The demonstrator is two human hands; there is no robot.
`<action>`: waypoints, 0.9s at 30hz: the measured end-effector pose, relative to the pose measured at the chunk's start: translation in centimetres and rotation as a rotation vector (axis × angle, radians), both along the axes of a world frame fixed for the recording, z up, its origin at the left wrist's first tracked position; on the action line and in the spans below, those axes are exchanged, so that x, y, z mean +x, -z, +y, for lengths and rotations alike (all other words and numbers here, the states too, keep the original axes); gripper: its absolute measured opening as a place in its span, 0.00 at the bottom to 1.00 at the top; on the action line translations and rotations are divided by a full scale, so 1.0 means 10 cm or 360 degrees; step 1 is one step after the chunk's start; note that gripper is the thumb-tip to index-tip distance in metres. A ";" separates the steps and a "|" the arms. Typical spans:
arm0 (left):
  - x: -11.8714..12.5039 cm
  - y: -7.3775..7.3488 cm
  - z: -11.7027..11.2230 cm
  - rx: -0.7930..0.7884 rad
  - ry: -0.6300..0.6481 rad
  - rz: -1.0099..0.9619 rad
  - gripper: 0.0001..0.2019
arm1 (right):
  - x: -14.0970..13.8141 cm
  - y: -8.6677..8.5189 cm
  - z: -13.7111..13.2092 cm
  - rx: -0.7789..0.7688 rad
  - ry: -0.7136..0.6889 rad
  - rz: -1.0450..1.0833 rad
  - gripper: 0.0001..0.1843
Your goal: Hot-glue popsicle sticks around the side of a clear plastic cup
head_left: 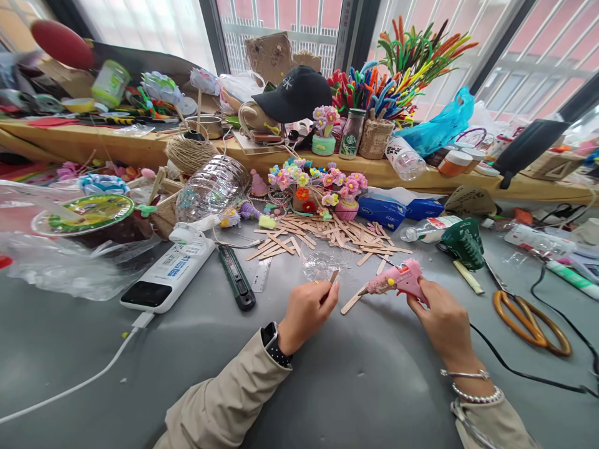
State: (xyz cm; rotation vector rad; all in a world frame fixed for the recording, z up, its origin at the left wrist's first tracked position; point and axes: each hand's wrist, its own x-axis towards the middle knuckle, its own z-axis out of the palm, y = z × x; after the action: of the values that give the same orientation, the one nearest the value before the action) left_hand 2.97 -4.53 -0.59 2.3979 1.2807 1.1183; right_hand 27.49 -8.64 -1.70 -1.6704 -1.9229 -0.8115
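Observation:
My right hand (442, 318) is wrapped round the handle of a pink glue gun (397, 279), whose nozzle points left. Under the nozzle tip, a wooden craft stick (352, 302) lies on the grey table; whether the two touch I cannot tell. Just to the left, my left hand (309, 312) pinches a small wooden stick (334, 276) that pokes up from the fingertips, its lower part hidden by the fingers. Beyond both hands a heap of loose craft sticks (337, 232) spreads across the table.
A green utility knife (235, 277), a clear ruler (261, 275) and a white power bank (171, 271) with a cable lie left. Orange-handled scissors (531, 318) and the black cord (510, 362) are on the right. Pipe-cleaner flowers (309, 181) stand behind the sticks, below a crowded shelf (365, 167).

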 end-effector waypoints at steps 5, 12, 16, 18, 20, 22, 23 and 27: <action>0.00 -0.01 0.00 0.0019 -0.0003 0.0003 0.19 | 0.01 0.00 0.00 0.0002 0.0021 0.0010 0.12; 0.00 0.00 0.01 0.0003 0.0011 -0.0020 0.19 | 0.02 0.01 0.00 0.0007 0.0010 -0.0006 0.12; 0.00 0.01 0.01 -0.0008 0.0019 -0.0030 0.19 | 0.02 0.00 0.00 0.0002 0.0008 -0.0009 0.12; 0.00 0.01 0.01 -0.0007 0.0020 -0.0032 0.19 | 0.02 0.00 0.00 0.0002 0.0010 0.0000 0.12; 0.00 0.01 0.01 -0.0006 0.0019 -0.0031 0.19 | 0.02 0.00 0.00 0.0001 0.0014 0.0005 0.11; 0.00 0.01 0.01 -0.0008 0.0017 -0.0026 0.19 | 0.02 0.00 0.00 0.0016 0.0014 -0.0012 0.12; 0.00 0.01 0.01 -0.0008 0.0017 -0.0025 0.19 | 0.02 0.00 0.00 0.0028 0.0016 -0.0026 0.12; 0.00 0.01 0.01 0.0003 0.0016 -0.0023 0.19 | 0.02 -0.01 -0.01 0.0062 0.0018 -0.0072 0.12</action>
State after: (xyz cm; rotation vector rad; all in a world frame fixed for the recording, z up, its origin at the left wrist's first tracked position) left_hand 2.94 -4.48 -0.66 2.3906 1.2618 1.1326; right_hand 27.68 -8.74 -1.60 -1.6546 -1.9171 -0.8928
